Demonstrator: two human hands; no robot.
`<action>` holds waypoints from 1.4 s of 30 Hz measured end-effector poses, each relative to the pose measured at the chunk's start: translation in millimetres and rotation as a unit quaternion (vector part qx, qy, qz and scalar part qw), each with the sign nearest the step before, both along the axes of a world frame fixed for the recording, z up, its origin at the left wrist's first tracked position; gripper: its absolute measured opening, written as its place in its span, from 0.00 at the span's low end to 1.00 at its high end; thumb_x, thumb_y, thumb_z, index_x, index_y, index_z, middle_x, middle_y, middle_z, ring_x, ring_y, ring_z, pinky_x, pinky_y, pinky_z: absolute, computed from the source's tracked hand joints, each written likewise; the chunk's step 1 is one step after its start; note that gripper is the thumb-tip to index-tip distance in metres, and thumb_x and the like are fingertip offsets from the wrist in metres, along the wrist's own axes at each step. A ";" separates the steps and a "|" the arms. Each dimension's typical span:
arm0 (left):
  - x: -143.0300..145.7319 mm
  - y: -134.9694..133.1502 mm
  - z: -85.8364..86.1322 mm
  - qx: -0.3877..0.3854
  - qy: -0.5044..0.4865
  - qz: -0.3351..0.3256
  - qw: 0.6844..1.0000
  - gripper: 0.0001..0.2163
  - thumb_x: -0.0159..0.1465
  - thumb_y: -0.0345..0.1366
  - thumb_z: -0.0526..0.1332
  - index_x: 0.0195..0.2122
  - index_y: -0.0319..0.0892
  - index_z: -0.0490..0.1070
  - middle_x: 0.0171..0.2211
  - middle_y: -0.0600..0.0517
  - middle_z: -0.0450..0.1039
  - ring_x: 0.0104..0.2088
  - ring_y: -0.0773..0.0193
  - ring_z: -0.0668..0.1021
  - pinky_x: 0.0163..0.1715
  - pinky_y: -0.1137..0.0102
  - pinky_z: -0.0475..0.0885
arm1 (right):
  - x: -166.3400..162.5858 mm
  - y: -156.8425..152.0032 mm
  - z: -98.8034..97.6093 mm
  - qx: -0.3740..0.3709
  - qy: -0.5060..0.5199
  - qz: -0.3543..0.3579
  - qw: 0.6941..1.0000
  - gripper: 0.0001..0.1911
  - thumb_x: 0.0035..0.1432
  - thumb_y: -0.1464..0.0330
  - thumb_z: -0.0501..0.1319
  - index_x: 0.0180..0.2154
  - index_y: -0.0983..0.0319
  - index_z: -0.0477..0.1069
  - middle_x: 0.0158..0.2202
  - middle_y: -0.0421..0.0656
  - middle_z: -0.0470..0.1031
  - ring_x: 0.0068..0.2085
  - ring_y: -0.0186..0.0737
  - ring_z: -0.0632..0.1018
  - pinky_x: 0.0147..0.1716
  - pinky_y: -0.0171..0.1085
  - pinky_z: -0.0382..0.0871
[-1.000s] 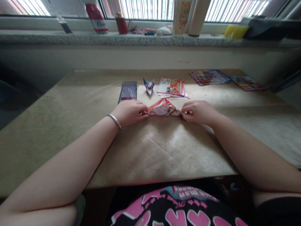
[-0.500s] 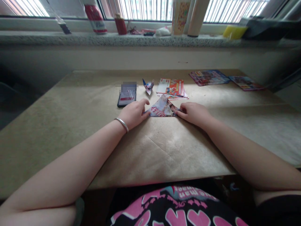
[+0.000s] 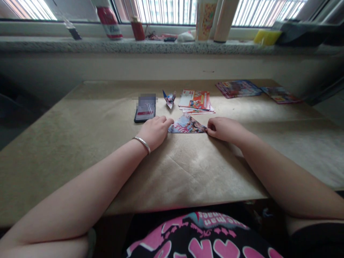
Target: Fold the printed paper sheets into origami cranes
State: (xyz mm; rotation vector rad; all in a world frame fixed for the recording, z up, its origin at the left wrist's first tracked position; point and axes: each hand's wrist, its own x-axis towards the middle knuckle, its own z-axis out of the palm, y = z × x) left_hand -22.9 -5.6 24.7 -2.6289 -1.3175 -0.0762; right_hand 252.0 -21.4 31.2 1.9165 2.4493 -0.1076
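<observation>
A printed sheet of paper folded into a triangle [image 3: 187,124] lies on the table in front of me, its long edge facing me. My left hand [image 3: 156,130], with a silver bangle at the wrist, has its fingers closed on the triangle's left corner. At the right corner, the thumb and index finger of my right hand [image 3: 223,129] pinch the paper. Just beyond the triangle sits a stack of printed cards [image 3: 195,100]. A small folded paper crane [image 3: 169,99] stands left of that stack. My left fingertips hide the paper's left tip.
A phone [image 3: 145,108] lies just beyond my left hand. Two piles of colourful printed sheets, the larger pile [image 3: 238,88] and the smaller pile [image 3: 281,94], rest at the table's far right. Along the windowsill stand a red can [image 3: 109,22], a tall cup [image 3: 206,20] and other items.
The paper triangle now lies flatter, and its top point has come lower. My left fingers have shifted slightly over the left corner, while my right hand has slid a little outward.
</observation>
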 end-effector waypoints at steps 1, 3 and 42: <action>0.0 -0.1 -0.3 0.002 0.000 -0.001 1.000 0.14 0.66 0.29 0.49 0.50 0.42 0.69 0.41 0.44 0.73 0.41 0.55 0.75 0.38 0.65 0.69 | 1.4 0.9 -0.2 -0.008 0.015 0.004 1.000 0.10 0.56 0.61 0.56 0.32 0.58 0.72 0.34 0.45 0.79 0.33 0.43 0.76 0.26 0.37 0.61; 0.1 0.0 -1.4 0.004 -0.008 -0.005 1.000 0.15 0.66 0.28 0.48 0.50 0.41 0.69 0.41 0.44 0.73 0.41 0.56 0.75 0.39 0.64 0.70 | 3.6 2.3 -0.8 -0.022 0.052 0.006 0.998 0.08 0.54 0.62 0.57 0.31 0.58 0.72 0.33 0.44 0.78 0.32 0.42 0.76 0.27 0.37 0.63; -11.4 10.7 -1.9 -0.038 -0.139 -0.287 0.947 0.09 0.65 0.33 0.56 0.40 0.43 0.76 0.43 0.49 0.79 0.43 0.61 0.78 0.45 0.66 0.72 | -2.0 -6.5 -3.2 0.130 0.088 0.268 0.951 0.08 0.59 0.65 0.60 0.35 0.56 0.78 0.31 0.41 0.79 0.37 0.41 0.74 0.42 0.40 0.58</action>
